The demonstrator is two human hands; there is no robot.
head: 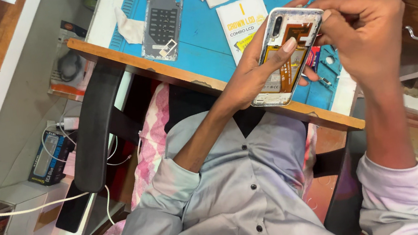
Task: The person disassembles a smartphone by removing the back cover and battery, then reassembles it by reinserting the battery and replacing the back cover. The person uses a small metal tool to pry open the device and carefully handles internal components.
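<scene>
Your left hand cradles the opened phone from below, fingers curled round its edge, above the desk's near edge. Your right hand is pinched shut at the phone's top corner; what it grips cannot be told. Keep the phone steady and work gently by the orange flex. On the blue mat lies a white rectangular packet with yellow label, beside a grey back cover.
</scene>
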